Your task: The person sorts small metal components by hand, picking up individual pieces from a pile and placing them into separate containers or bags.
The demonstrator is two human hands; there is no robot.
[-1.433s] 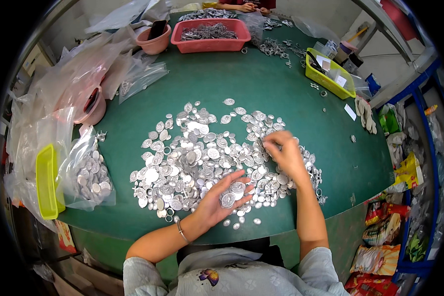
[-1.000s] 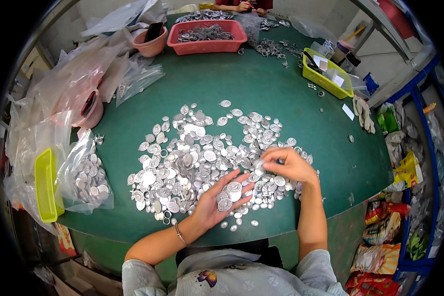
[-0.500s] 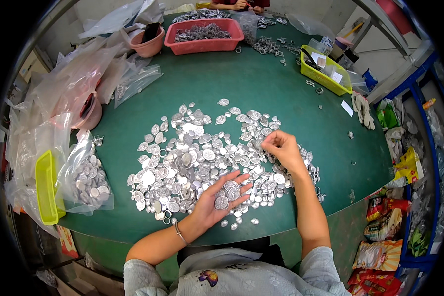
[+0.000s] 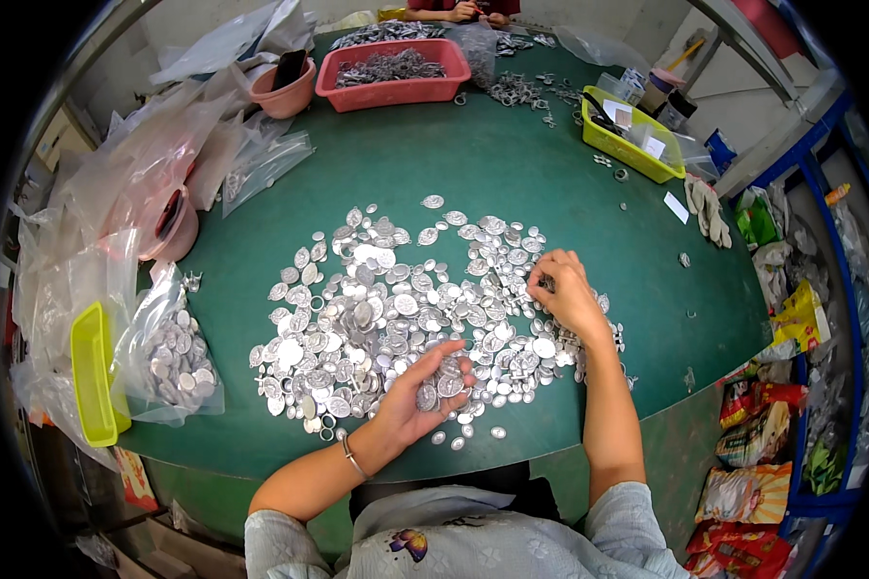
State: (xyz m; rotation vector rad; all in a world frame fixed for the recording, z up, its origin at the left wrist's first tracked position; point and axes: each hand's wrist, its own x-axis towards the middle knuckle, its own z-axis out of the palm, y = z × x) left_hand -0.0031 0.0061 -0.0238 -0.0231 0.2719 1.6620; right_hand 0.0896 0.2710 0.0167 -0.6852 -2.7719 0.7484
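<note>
A big heap of small silver metal pieces (image 4: pixel 396 309), oval and round, lies spread in the middle of the green table (image 4: pixel 512 164). The left hand (image 4: pixel 423 388) is at the near edge of the heap, palm up and cupped, and it holds a few pieces in the palm. The right hand (image 4: pixel 568 294) rests on the right side of the heap, with fingers pinched narrow on a piece there. A clear bag of pieces (image 4: pixel 169 352) lies at the left, just beside a yellow tray (image 4: pixel 92 376). A red basket (image 4: pixel 396 72) stands at the far edge.
</note>
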